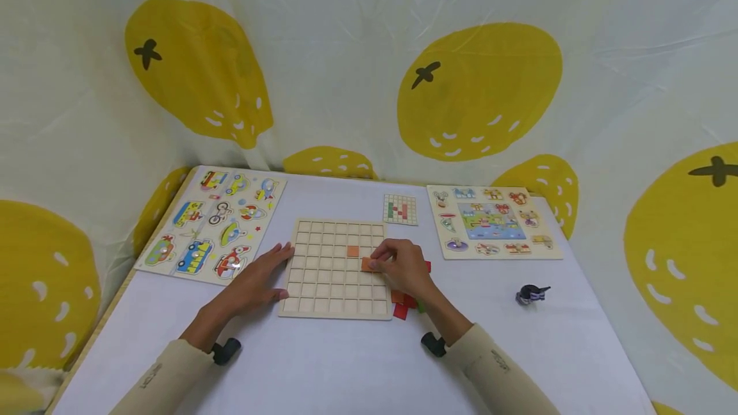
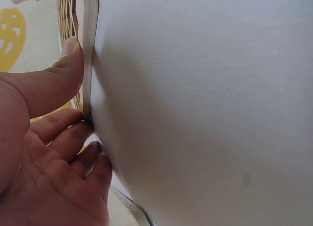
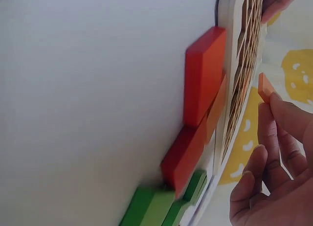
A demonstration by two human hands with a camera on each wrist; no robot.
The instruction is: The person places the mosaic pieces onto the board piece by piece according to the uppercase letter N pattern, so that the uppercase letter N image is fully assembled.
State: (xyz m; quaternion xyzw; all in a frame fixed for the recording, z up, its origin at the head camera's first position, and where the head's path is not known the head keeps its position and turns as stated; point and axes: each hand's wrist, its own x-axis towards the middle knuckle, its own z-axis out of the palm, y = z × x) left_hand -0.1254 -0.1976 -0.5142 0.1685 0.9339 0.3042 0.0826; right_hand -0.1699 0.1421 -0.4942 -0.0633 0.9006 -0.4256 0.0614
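A wooden grid board (image 1: 323, 287) lies flat on the white table, with one orange tile (image 1: 353, 252) in a cell right of its middle. My right hand (image 1: 403, 268) pinches another orange tile (image 3: 264, 87) between thumb and forefinger, over the right side of the board. In the head view my left hand (image 1: 257, 280) rests against the board's left edge. Its thumb (image 2: 63, 79) and fingertips touch the edge in the left wrist view. Beside the board's right edge, partly hidden under my right arm, lie loose red tiles (image 3: 205, 79) and green tiles (image 3: 151, 206).
A small pattern card (image 1: 400, 209) with green and red squares lies behind the board. One picture puzzle (image 1: 198, 229) of vehicles lies at the left, another puzzle (image 1: 492, 223) at the back right. A small dark object (image 1: 530, 294) stands on the right of the table.
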